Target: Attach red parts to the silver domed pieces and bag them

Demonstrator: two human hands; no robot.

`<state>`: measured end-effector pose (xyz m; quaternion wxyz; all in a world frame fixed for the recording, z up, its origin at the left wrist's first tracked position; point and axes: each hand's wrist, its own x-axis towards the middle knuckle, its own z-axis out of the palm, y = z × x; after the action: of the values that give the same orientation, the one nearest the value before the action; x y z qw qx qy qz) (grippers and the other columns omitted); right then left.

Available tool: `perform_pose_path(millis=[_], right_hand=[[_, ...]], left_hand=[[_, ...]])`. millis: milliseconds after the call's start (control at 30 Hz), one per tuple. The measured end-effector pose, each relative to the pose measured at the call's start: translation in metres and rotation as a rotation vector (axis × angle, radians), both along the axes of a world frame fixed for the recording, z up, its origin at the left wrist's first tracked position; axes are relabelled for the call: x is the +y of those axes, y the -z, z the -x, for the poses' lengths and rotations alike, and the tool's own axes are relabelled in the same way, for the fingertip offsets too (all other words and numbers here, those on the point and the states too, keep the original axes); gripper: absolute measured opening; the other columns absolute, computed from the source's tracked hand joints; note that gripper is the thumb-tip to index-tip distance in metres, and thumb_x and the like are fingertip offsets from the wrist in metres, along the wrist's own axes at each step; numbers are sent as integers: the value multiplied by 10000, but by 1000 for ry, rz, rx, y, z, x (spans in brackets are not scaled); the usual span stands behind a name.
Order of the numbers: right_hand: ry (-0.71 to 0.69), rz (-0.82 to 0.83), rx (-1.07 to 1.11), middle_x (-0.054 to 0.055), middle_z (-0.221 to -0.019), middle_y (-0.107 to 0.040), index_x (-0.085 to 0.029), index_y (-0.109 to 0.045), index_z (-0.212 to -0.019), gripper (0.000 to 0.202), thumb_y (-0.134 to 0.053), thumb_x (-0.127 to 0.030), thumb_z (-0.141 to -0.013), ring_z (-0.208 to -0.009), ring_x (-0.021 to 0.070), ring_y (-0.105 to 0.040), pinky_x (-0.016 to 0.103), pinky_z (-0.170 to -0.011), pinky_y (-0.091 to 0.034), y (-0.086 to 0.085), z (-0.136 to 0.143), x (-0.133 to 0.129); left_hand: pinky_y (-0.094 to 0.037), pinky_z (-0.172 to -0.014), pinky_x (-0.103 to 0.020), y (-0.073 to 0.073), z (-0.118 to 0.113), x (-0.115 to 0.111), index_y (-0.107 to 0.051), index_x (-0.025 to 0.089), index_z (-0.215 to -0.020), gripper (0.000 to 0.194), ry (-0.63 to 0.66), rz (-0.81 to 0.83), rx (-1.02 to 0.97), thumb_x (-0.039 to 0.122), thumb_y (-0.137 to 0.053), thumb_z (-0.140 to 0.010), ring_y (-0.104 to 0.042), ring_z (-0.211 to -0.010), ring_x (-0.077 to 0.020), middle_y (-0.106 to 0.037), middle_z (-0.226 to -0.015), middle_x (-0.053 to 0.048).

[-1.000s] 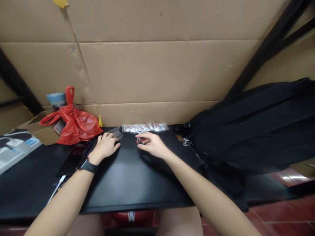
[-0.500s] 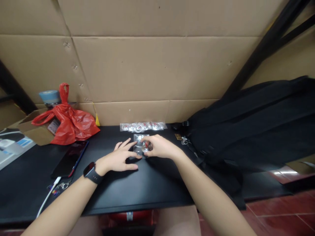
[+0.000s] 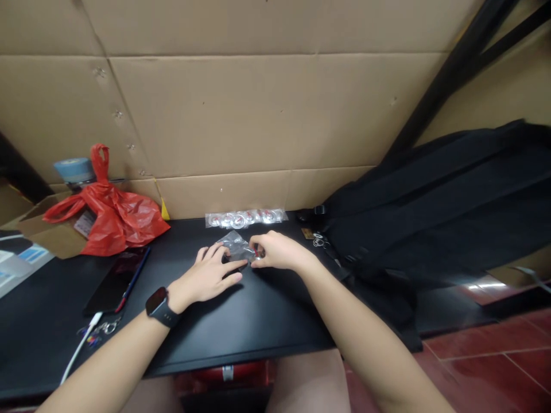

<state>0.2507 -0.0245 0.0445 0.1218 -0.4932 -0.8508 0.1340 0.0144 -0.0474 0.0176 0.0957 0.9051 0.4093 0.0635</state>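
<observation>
A clear plastic bag (image 3: 235, 244) lies on the black table (image 3: 241, 327) between my hands. My left hand (image 3: 210, 274), with a black watch on its wrist, rests at the bag's left side, palm down, its fingers apart and the fingertips touching the plastic. My right hand (image 3: 275, 250) grips a small round item (image 3: 258, 252) with some red on it between thumb and fingers, at the bag's right edge. Whether the item is partly inside the bag cannot be made out. Behind the bag lies a row of several round items in clear wrappers (image 3: 245, 218).
On the left are a red plastic bag (image 3: 124, 221), a cardboard box (image 3: 51, 229), a blue-lidded container (image 3: 74, 170) and a phone (image 3: 116, 281) with a white cable. A black backpack (image 3: 447, 206) fills the right side. A cardboard wall (image 3: 241, 115) stands behind.
The clear bag has been turned and crumpled from its upright, flat position. My right hand has brought the round item lower against its right edge. The view has shifted slightly.
</observation>
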Motion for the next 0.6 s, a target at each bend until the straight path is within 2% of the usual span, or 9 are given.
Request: perform_pose_path(millis=[133, 233, 400, 500, 600], right_hand=[[22, -28, -33, 48, -808, -702, -223, -694, -940, 296, -831, -348, -710, -714, 203, -644, 261, -612, -397, 3, 5, 1], [11, -40, -10, 56, -822, -696, -205, -678, -990, 326, -824, -328, -726, -746, 213, -647, 268, -638, -412, 7, 8, 3], [-124, -80, 127, 68, -956, -673, -191, -651, -1095, 382, -792, -178, -740, -843, 198, -637, 271, -730, -455, 11, 8, 6], [-223, -51, 175, 65, -1013, -650, -190, -632, -1152, 434, -718, -52, -750, -801, 159, -621, 259, -732, -467, 10, 5, 7], [-215, -69, 167, 51, -997, -640, -201, -632, -1152, 442, -687, -18, -753, -826, 160, -617, 257, -738, -462, 11, 4, 8]], left_hand=[[-265, -1125, -525, -5, 2, -1, -510, 445, -1406, 508, 60, 107, 5, 646, -385, -955, -366, -1374, -332, -473, -1413, -76], [-247, -1138, -548, -5, 4, 0, -519, 444, -1398, 552, 75, 140, 5, 694, -427, -915, -346, -1395, -354, -441, -1472, -67], [-210, -1139, -609, -4, 5, 0, -508, 461, -1400, 545, 75, 153, 7, 697, -427, -914, -240, -1464, -382, -303, -1597, -54], [-204, -1133, -631, -6, 3, -1, -504, 479, -1394, 509, 65, 176, 10, 673, -421, -931, -219, -1478, -383, -265, -1623, -38], [-202, -1131, -638, -9, 2, -2, -506, 482, -1391, 488, 61, 195, 15, 655, -411, -944, -197, -1488, -379, -253, -1630, -37]])
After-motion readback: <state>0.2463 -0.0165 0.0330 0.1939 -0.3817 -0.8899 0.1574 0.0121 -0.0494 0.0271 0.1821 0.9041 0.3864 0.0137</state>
